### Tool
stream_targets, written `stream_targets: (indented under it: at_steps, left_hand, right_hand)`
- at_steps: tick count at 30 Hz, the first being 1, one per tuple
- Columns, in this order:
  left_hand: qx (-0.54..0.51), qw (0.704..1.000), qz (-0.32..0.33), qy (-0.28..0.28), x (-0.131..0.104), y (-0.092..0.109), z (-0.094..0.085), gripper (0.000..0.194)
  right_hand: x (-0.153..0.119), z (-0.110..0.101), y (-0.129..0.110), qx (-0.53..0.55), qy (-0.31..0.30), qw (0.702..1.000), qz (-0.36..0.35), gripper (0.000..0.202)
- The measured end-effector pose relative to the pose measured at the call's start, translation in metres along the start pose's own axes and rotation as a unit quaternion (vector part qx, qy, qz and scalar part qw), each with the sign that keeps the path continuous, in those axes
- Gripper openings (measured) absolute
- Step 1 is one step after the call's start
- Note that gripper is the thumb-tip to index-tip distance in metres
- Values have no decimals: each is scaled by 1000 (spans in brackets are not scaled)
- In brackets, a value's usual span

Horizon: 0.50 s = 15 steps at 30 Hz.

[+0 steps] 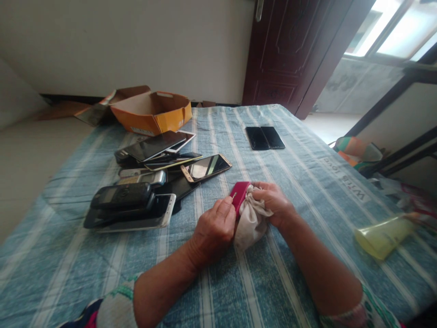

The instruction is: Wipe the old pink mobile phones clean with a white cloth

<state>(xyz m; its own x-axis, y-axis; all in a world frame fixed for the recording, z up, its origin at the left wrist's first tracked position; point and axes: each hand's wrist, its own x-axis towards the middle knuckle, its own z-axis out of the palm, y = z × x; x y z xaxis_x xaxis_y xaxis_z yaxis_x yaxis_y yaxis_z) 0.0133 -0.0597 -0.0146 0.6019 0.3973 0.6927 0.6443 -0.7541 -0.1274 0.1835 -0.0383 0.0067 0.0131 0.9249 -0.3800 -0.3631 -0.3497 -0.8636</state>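
Note:
Near the front middle of the cloth, my left hand [217,223] is closed on the near left side of a small magenta phone [241,190]. My right hand [273,200] is closed on a bunched whitish cloth [254,221], which presses against the phone's right side and hangs down below it. The fingertips of my right hand are partly hidden behind the cloth. Beyond my left hand lies a gold phone [206,167], face up. To the left is a loose pile with a black flip-style phone [123,196] resting on a larger white-edged phone [169,212].
An open orange cardboard box [153,119] stands at the far left, behind a stack of dark phones [153,146]. Two black phones [265,138] lie side by side at the back. A yellow translucent tube [384,237] lies at right on the striped tablecloth [218,125].

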Motion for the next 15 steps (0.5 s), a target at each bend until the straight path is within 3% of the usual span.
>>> stream_targets:
  at_steps: [15]
  left_hand:
    - [1,1000,15,23,0,-1,1,22]
  right_hand:
    - [-28,17,9,4,-34,999,-1,20]
